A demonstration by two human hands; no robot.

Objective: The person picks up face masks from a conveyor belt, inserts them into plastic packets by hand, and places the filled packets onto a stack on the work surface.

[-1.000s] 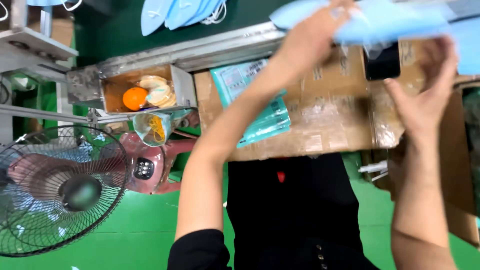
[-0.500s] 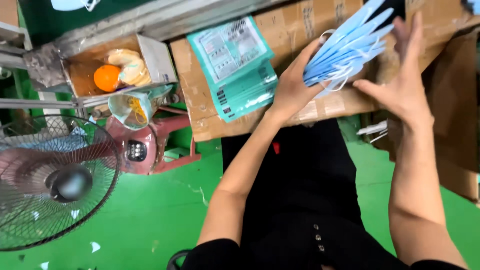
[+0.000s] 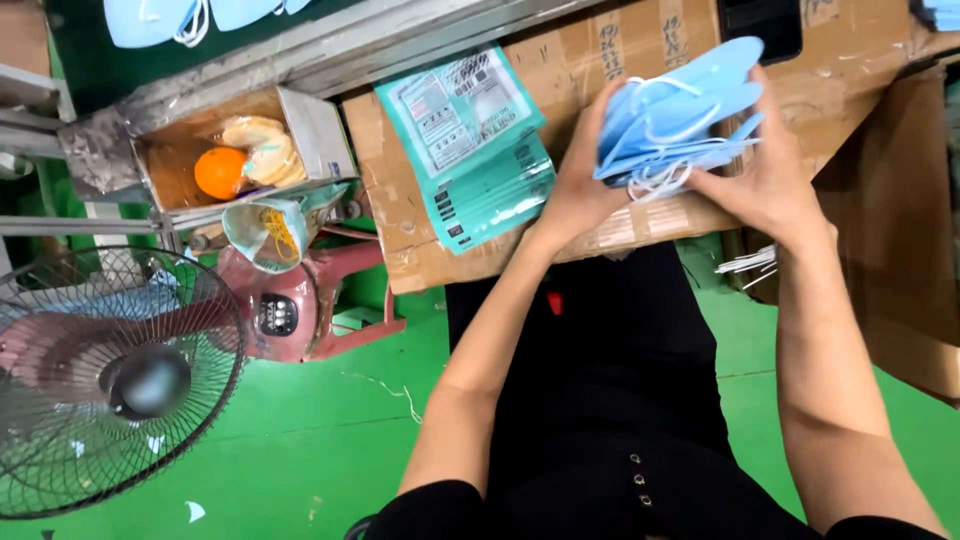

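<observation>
- Both hands are on a stack of light blue face masks (image 3: 680, 115), up at one o'clock in the view, just above the cardboard work surface (image 3: 620, 75).
- The left hand (image 3: 580, 190) cups the stack's left edge, fingers curled round the far side, thumb hidden behind the masks.
- The right hand (image 3: 765, 175) presses in from the right, palm flat against the edges, fingers spread upward; between them the two hands clamp the bundle.
- White ear loops (image 3: 660, 180) spill loose from the bottom of the pile, towards six o'clock.
- By my reading, this is the squaring-up step: the masks fan out unevenly at the top, so the pile is gathered but not yet tidy.
- The next move looks to call for a firm, even squeeze and a tap on the cardboard to line the edges up, with the loops kept from snagging.
- At eleven o'clock of the stack, well apart from the hands, lie teal printed pouches (image 3: 470, 145), flat on the cardboard and untouched.
- Further out at nine o'clock, an open box (image 3: 310, 120) holds an orange ball-shaped thing (image 3: 220, 172) and a roll of tape (image 3: 262, 150).
- Down at eight o'clock stands a floor fan (image 3: 110, 380) on the green floor (image 3: 330, 450).
- More blue masks (image 3: 150, 20) sit at the top left edge.
</observation>
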